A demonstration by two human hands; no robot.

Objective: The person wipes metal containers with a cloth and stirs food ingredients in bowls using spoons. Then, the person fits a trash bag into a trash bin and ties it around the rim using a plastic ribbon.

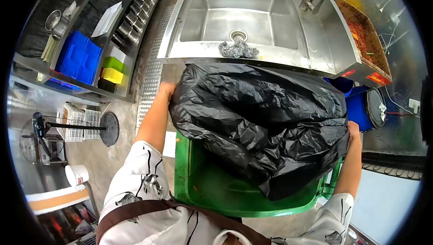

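Note:
A large black garbage bag (270, 114) is spread wide between my hands, its crumpled plastic sagging in the middle. My left hand (168, 90) grips its left edge, the fingers mostly tucked behind the plastic. At the opposite side my right hand (353, 130) is closed on the bag's right edge, its fingers partly hidden. Beneath the bag and close to my body is a green plastic bin (216, 195); the bag covers its far part. I cannot tell how far the bag reaches into the bin.
A steel sink (239, 19) stands just beyond the bag, with steel wool scourers (239, 48) on its front ledge. To its right are a blue barrel (358, 107) and a food-stained metal trough (361, 33). Shelves with blue crates (79, 57) and a standing fan (38, 130) are on the left.

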